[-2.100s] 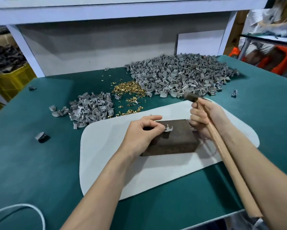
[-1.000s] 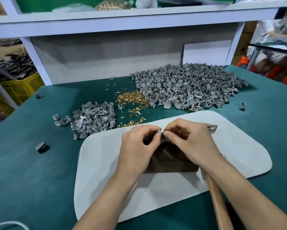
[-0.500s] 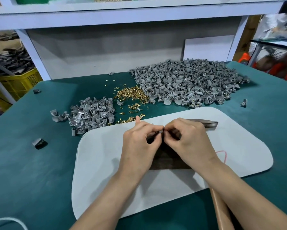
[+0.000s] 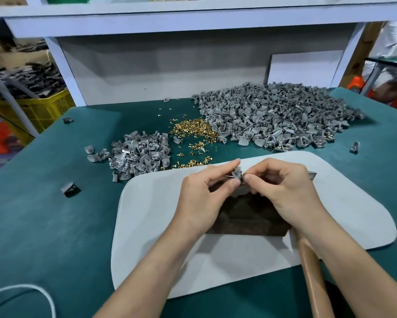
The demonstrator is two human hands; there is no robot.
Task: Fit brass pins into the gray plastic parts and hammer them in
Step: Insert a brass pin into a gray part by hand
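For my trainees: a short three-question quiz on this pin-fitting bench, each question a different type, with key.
1. True or false: the fingertips of the left hand and right hand meet at one gray part over the dark block.
2. The hammer handle is: A in the left hand; B beneath the right forearm; C upright on the block.
3. Fill in: the larger gray pile lies to the ___ of the brass pins.
Key: 1 true; 2 B; 3 right.

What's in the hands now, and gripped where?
One gray part, above the block: the left hand pinches its left side, the right hand its right side.
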